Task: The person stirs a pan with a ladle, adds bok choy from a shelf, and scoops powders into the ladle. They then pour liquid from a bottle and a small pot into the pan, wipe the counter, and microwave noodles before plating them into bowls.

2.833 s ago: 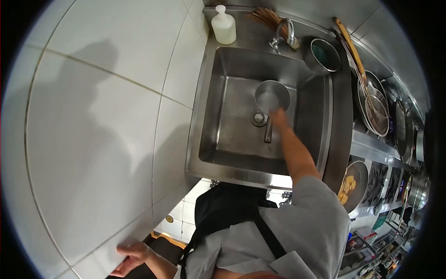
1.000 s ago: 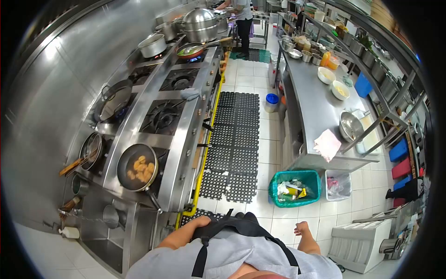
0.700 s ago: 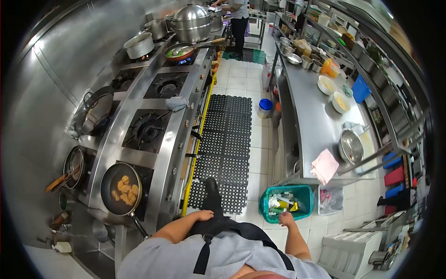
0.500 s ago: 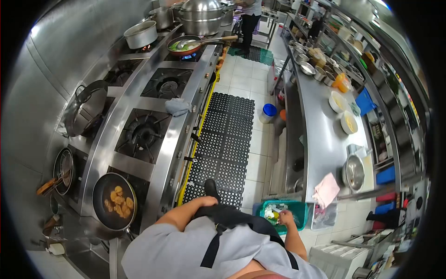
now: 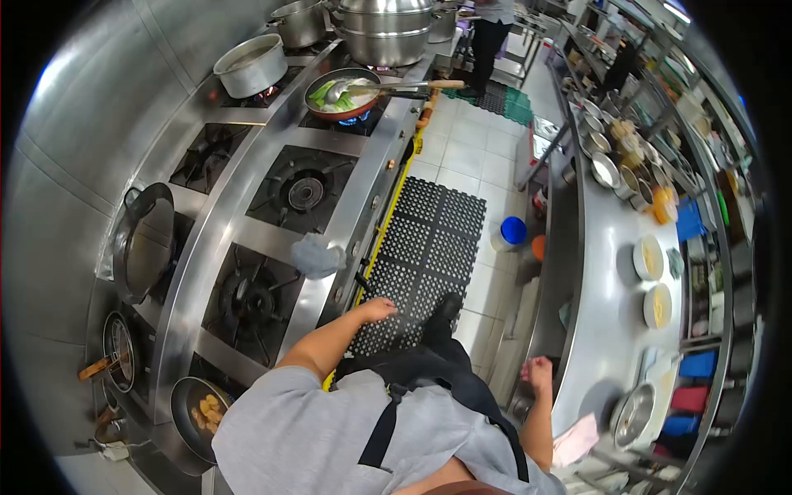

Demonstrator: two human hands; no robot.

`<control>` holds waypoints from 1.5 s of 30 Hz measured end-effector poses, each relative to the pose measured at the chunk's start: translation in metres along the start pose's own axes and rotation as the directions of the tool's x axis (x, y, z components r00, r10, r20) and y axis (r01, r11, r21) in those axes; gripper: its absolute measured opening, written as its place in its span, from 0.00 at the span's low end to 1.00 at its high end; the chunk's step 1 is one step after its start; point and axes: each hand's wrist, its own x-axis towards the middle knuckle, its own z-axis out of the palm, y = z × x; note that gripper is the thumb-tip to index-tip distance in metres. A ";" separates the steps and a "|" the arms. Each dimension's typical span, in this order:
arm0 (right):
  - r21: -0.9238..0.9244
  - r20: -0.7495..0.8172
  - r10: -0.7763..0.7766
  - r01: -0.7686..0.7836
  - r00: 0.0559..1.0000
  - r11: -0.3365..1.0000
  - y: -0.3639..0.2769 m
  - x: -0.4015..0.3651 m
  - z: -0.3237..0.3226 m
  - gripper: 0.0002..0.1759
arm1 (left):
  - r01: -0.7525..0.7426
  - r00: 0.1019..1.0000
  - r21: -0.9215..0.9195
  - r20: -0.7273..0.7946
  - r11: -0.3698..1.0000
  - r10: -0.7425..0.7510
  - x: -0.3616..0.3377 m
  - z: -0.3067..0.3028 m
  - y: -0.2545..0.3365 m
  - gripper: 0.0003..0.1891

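My left hand (image 5: 378, 310) hangs over the black rubber mat (image 5: 445, 216), fingers curled in, with nothing visible in it. It is nearest the front edge of the stove, below a folded grey-blue cloth (image 5: 318, 256). My right hand (image 5: 539, 373) is beside the steel counter (image 5: 590, 322), its fingers loosely bent and partly apart, holding nothing that I can see. Near that forearm a pink cloth (image 5: 576, 441) lies at the counter's edge. Ahead on a lit burner stands a frying pan (image 5: 356, 106) with green vegetables and a ladle (image 5: 396, 85) resting across it.
Browned pieces of food lie in a black pan (image 5: 186, 412) at lower left. A wok (image 5: 142, 243) leans at the back. Large pots (image 5: 252, 68) and a steamer (image 5: 386, 33) stand on far burners. A blue-lidded tub (image 5: 510, 233) is on the floor; a person (image 5: 491, 41) stands beyond.
I have moved forward along the mat. My right hand has left the green bin and come up beside the counter. My left hand has swung forward. The bin is out of sight.
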 end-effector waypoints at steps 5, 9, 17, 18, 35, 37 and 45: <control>-0.091 0.082 -0.439 0.445 0.895 0.891 -0.183 0.180 0.028 0.17 | 0.055 0.995 0.157 -0.091 0.986 -0.041 0.052 -0.040 -0.007 0.20; -0.253 0.146 -0.769 0.775 0.623 0.579 -0.377 0.252 0.100 0.07 | 0.196 0.964 0.221 -0.223 0.955 -0.147 0.051 -0.053 -0.034 0.18; -0.388 0.415 -0.900 0.870 -0.130 -0.304 -0.663 0.269 0.268 0.18 | 0.591 0.750 -0.462 0.012 0.661 -0.661 0.038 -0.025 -0.050 0.14; -0.372 0.429 -0.891 0.870 -0.150 -0.325 -0.682 0.279 0.287 0.18 | 0.604 0.683 -0.536 -0.034 0.590 -0.730 0.042 -0.015 -0.047 0.14; 0.093 0.902 -0.382 0.954 -0.201 -0.284 -0.851 0.444 0.419 0.15 | -0.285 0.347 -0.950 -0.223 0.124 -0.911 0.208 0.076 0.113 0.14; 0.180 0.875 -0.392 0.943 -0.283 -0.278 -0.874 0.454 0.423 0.13 | -0.285 0.299 -0.959 -0.079 -0.010 -0.951 0.218 0.107 0.158 0.13; 0.219 0.925 -0.245 0.934 -0.291 -0.282 -0.924 0.476 0.464 0.15 | -0.328 0.341 -0.924 0.078 -0.196 -0.937 0.307 0.150 0.299 0.14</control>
